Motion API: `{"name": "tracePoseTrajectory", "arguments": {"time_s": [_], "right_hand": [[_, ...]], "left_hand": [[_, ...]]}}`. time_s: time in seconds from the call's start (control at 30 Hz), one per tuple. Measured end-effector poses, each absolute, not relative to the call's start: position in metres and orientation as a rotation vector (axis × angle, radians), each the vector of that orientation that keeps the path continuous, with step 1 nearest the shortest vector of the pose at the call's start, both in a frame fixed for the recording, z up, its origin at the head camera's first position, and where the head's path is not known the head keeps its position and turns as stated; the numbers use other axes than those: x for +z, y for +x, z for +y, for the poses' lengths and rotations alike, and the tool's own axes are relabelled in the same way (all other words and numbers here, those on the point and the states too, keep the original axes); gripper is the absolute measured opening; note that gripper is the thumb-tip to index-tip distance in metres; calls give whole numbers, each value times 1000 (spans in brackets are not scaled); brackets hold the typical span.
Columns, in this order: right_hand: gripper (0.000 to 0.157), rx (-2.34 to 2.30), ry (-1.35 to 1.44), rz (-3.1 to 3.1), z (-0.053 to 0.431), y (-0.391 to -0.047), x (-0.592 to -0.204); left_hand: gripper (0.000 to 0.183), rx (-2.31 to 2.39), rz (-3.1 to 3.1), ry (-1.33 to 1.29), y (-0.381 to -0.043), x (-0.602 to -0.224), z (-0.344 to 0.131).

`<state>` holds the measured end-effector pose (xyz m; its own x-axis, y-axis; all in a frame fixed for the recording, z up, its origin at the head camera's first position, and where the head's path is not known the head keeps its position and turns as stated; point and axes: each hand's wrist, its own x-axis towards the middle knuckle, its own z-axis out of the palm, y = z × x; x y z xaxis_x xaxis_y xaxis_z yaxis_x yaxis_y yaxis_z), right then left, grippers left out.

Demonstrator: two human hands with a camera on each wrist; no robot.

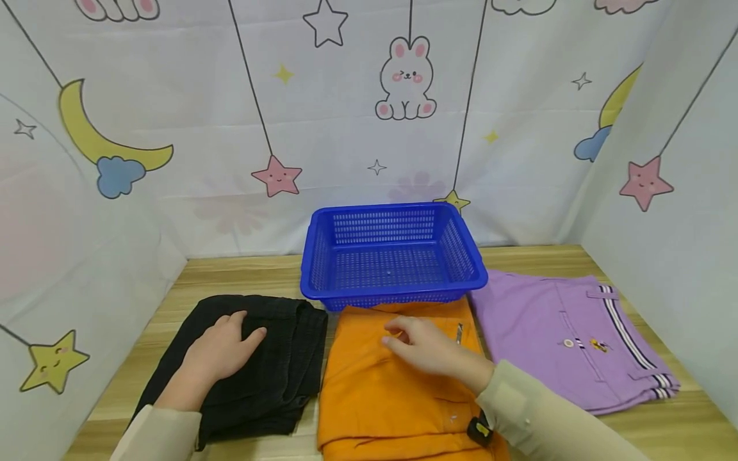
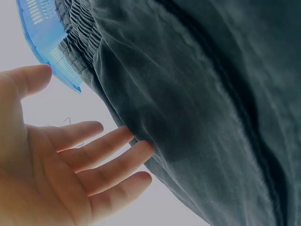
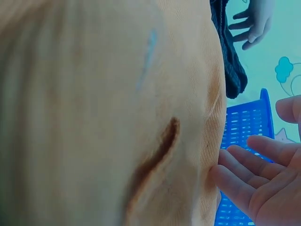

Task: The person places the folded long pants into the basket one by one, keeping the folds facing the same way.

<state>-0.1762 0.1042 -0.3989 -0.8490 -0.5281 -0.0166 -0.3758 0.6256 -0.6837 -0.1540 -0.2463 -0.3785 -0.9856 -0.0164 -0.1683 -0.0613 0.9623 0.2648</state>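
Folded black trousers (image 1: 265, 378) with a gathered elastic waistband (image 2: 82, 33) lie on the left of the table. Over them is my left hand (image 1: 221, 349), palm down, its fingers (image 2: 108, 150) loosely extended near the cloth; whether they touch it I cannot tell. In the middle lies a folded orange corduroy garment (image 1: 380, 403). Just above its upper part hovers my right hand (image 1: 426, 346), with relaxed, slightly bent fingers (image 3: 235, 181) and nothing held. A folded purple garment (image 1: 530, 339) with a striped waistband, a button and small embroidery lies to the right.
Behind the orange garment stands a blue plastic basket (image 1: 392, 293) with mesh walls and nothing inside. The wooden tabletop (image 1: 248, 272) shows around the clothes. A white cloth backdrop (image 1: 340, 121) printed with stars, moons and a rabbit encloses the back and sides.
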Motion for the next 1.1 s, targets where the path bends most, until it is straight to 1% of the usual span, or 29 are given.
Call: {"name": "tracePoseTrajectory", "arguments": {"time_s": [0.43,1.1], "right_hand": [[44,-944,-789,2595,96,-178,-392],[45,-966,-807,2502,75,-176,-387]], "left_hand": [[79,433,2902,-76,-152,-379,-254],[77,425,2884,-86,-147,-380,-263]]}}
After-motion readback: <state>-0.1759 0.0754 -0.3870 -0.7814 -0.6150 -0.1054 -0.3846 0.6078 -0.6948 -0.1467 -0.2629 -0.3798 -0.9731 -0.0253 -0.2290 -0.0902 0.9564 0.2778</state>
